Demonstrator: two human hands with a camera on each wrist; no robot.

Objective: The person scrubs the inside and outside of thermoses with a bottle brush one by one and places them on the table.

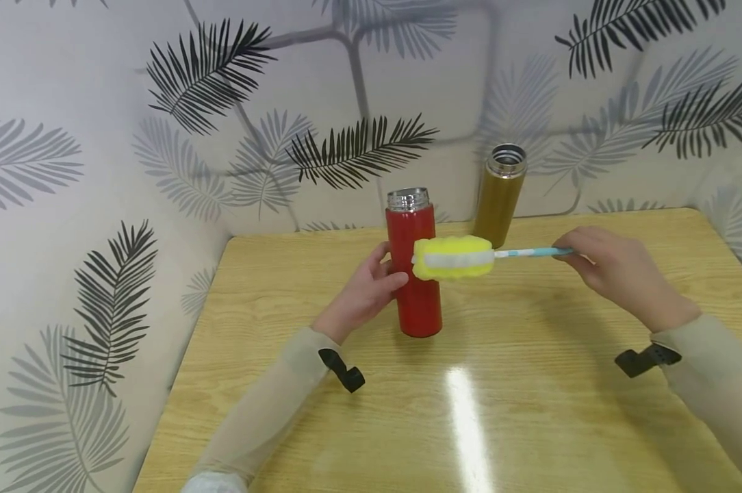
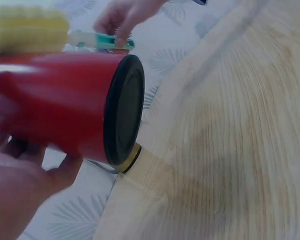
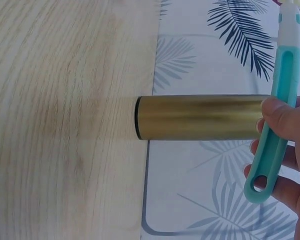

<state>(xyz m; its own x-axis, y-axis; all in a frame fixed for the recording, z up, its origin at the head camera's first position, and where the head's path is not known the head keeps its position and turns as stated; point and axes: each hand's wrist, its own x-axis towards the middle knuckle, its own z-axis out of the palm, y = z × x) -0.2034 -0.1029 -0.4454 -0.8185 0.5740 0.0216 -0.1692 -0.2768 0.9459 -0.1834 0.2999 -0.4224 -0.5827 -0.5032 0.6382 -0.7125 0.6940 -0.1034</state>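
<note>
Head frame, centre: nearer bottle [image 1: 419, 305], above tabletop [image 1: 395, 424]. Before its right side, extending right: brush [image 1: 469, 259]. Right of centre: farther bottle [image 1: 500, 205], on tabletop near rear edge, wall [image 1: 395, 75] behind.

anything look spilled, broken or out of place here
Nothing stands out as spilled or damaged. The gold bottle stands upright, the left hand grips the red bottle, and the right hand holds the sponge brush. Both bottles are uncapped, but that seems ordinary with a brush out.
</note>
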